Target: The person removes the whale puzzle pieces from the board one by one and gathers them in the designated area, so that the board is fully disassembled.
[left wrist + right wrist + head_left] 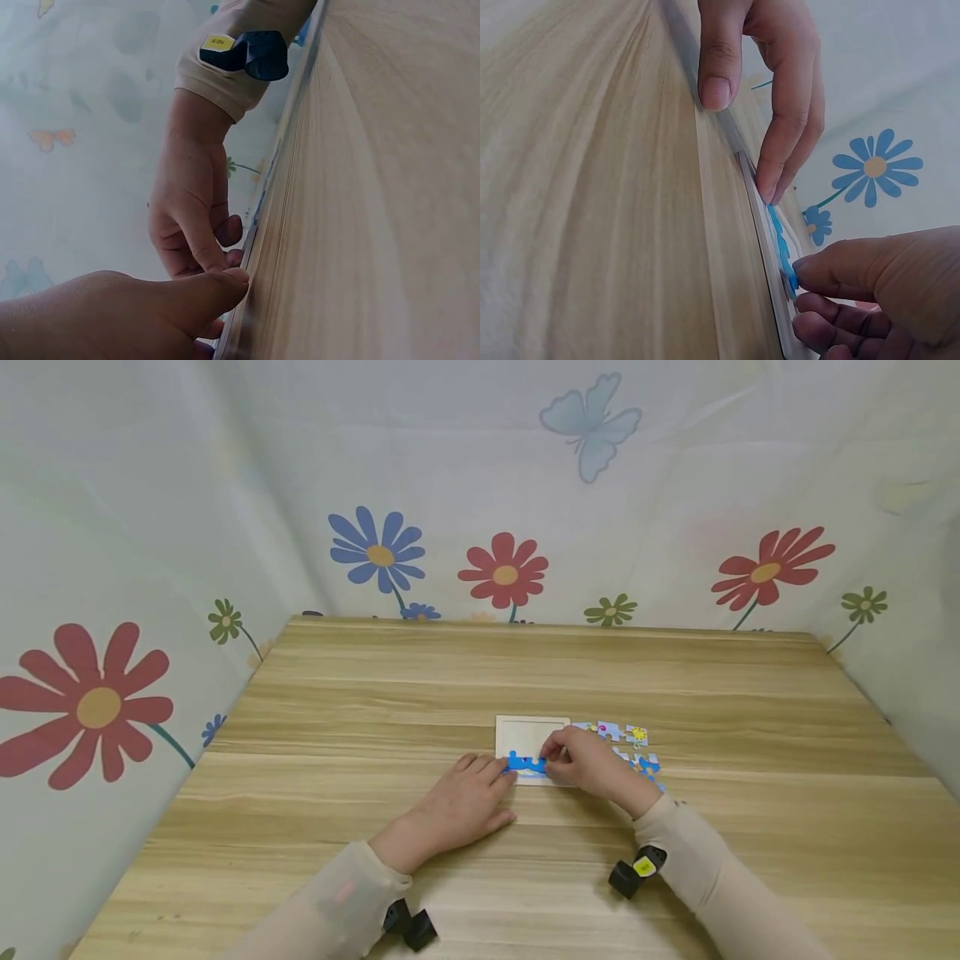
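A shallow wooden puzzle tray lies on the table with joined blue jigsaw pieces along its near side. My left hand rests at the tray's left side, its fingertips on the left end of the blue row. In the right wrist view, my right hand pinches a small blue jigsaw piece between thumb and fingers, low over the tray at the row's right end. My right hand hides the tray's right part in the head view.
Several loose jigsaw pieces lie to the right of the tray, some partly behind the right hand. The wooden table ends at a flowered cloth at the back and sides. Both sleeves carry small black wrist cameras.
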Demonstrator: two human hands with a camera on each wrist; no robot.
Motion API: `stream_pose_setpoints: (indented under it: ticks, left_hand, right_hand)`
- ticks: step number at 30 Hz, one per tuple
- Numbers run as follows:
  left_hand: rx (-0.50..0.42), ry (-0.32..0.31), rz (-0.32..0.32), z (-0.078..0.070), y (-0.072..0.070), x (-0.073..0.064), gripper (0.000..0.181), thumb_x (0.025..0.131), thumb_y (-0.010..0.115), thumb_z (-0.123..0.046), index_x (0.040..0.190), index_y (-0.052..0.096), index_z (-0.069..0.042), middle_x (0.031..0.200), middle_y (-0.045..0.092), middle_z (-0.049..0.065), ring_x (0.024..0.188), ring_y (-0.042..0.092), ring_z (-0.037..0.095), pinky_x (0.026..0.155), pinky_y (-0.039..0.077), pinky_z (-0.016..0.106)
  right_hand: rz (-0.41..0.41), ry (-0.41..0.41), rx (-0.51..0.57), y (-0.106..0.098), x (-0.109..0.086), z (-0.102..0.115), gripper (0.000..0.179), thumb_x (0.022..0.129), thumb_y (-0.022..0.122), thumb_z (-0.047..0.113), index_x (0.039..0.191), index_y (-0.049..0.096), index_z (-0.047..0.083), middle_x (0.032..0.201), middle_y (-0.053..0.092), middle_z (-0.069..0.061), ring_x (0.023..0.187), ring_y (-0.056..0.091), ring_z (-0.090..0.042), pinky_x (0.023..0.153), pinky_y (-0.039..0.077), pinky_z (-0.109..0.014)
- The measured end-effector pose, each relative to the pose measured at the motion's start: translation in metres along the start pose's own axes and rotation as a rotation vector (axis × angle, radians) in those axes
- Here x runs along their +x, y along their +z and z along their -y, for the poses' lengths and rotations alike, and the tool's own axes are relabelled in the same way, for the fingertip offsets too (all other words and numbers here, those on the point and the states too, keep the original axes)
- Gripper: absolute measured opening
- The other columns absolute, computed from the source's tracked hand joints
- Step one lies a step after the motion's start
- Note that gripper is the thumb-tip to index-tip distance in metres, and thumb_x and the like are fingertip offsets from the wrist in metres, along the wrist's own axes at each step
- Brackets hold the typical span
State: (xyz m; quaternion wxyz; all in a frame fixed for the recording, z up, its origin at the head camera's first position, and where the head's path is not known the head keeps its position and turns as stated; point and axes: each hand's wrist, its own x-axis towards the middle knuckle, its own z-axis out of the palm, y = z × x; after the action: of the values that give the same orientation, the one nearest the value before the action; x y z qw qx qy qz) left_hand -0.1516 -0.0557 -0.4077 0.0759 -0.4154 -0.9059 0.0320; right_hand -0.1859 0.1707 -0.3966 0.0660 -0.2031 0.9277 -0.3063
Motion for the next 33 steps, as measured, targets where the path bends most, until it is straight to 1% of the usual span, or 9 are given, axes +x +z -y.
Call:
stream_pose_setpoints:
  ticks: [15, 23, 26, 33]
  left_hand:
    - [0.008, 0.009, -0.016, -0.001, -0.001, 0.001, 0.057, 0.093, 0.055, -0.051, 0.131, 0.058, -0.009, 0.134, 0.056, 0.007, 0.122, 0.053, 0.023, 0.106, 0.041, 0.040]
    - [0.003, 0.006, -0.024, 0.000, 0.000, 0.001, 0.056, 0.093, 0.055, -0.050, 0.131, 0.058, -0.009, 0.132, 0.057, 0.006, 0.122, 0.053, 0.023, 0.106, 0.041, 0.040]
    - [0.006, 0.006, -0.022, 0.000, 0.001, 0.000, 0.056, 0.093, 0.054, -0.050, 0.131, 0.058, -0.009, 0.132, 0.056, 0.007, 0.122, 0.053, 0.023, 0.106, 0.040, 0.040]
    - [-0.005, 0.001, -0.014, -0.001, 0.001, -0.001, 0.056, 0.094, 0.053, -0.051, 0.132, 0.057, -0.009, 0.134, 0.055, 0.006, 0.122, 0.053, 0.023, 0.107, 0.040, 0.040]
  right_hand:
    - [-0.013, 0.033, 0.053, 0.000, -0.002, 0.003, 0.009, 0.086, 0.066, 0.008, 0.093, 0.061, 0.008, 0.082, 0.064, -0.002, 0.071, 0.054, -0.009, 0.065, 0.045, -0.023]
    - [-0.025, -0.002, 0.092, -0.002, -0.003, 0.002, 0.005, 0.087, 0.065, 0.006, 0.091, 0.061, 0.008, 0.081, 0.062, -0.003, 0.066, 0.051, -0.007, 0.061, 0.043, -0.021]
    - [-0.021, -0.002, 0.101, -0.003, -0.003, 0.001, 0.005, 0.088, 0.065, 0.006, 0.090, 0.061, 0.008, 0.081, 0.061, -0.003, 0.066, 0.050, -0.008, 0.059, 0.043, -0.020]
    - [-0.025, -0.032, 0.132, -0.012, -0.004, 0.000, 0.004, 0.088, 0.064, 0.004, 0.090, 0.061, 0.005, 0.081, 0.063, -0.006, 0.064, 0.054, -0.008, 0.058, 0.046, -0.021]
